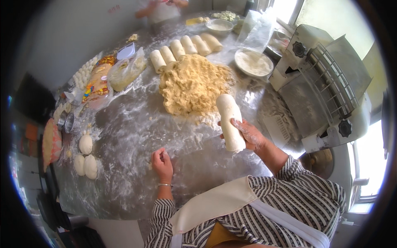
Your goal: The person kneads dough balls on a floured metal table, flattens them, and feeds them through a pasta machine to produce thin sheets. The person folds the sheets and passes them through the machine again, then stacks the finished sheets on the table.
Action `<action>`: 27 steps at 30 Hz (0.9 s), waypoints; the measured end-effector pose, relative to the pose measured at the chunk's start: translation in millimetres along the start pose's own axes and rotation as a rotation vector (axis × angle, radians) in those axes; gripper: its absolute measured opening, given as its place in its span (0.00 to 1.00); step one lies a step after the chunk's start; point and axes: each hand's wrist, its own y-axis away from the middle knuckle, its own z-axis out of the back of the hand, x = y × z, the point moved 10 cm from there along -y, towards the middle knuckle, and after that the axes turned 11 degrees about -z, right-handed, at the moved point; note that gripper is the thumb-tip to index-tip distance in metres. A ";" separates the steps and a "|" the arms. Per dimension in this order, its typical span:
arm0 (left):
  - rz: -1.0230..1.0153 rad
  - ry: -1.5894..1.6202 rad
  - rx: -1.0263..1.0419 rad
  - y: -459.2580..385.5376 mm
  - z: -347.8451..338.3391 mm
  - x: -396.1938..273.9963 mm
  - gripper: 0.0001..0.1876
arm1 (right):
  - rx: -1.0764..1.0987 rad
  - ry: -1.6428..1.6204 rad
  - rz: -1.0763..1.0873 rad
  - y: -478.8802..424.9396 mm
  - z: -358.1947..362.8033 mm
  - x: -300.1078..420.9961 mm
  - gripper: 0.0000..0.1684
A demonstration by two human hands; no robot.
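Note:
In my right hand (250, 132) is a thick roll of pale dough (230, 119), tilted, with the thumb on its near side and fingertips showing at its left. The roll's upper end is beside a large heap of crumbly yellow dough or filling (194, 86). My left hand (162, 165) is curled loosely over the floured metal worktop (130, 133) and appears to hold nothing. Beyond the heap, several similar dough rolls (177, 49) lie side by side in a slanting row; the leftmost ones touch or nearly touch its edge.
A dough sheeter (325, 86) stands at the right, near a bowl of flour (253, 63) and a white scraper (276, 130). Dough balls (85, 144), metal rings (69, 122), a plastic bag of filling (127, 70) and a kitchen scale (126, 51) are at left. Another person (162, 12) stands across the worktop.

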 end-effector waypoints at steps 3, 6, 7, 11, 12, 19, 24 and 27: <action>0.000 -0.013 0.049 -2.6 -6.7 -3.3 0.07 | 0.010 0.052 0.055 -14.9 8.6 27.8 0.45; -0.016 -0.039 0.060 -1.8 -5.4 -8.8 0.06 | 0.005 0.075 0.064 -27.6 9.2 54.7 0.44; -0.014 -0.044 0.058 -1.2 -3.4 -10.9 0.06 | -0.003 0.081 0.065 -33.1 10.7 63.6 0.43; 0.021 -0.037 0.054 3.1 2.1 -10.6 0.06 | -0.022 0.161 0.137 -53.8 8.9 115.4 0.42; 0.023 -0.057 0.061 4.1 2.8 -9.6 0.06 | -0.010 0.204 0.163 -59.0 3.4 133.8 0.43; 0.116 0.028 0.043 10.2 5.1 -2.5 0.06 | -0.177 0.104 0.269 -116.5 22.3 230.9 0.40; 0.125 0.003 0.049 13.4 7.5 -4.5 0.06 | -0.440 -0.170 0.366 -178.7 50.0 276.7 0.35; 0.119 -0.003 0.023 17.1 8.6 -1.1 0.06 | -0.591 -0.356 0.331 -233.4 84.6 265.2 0.32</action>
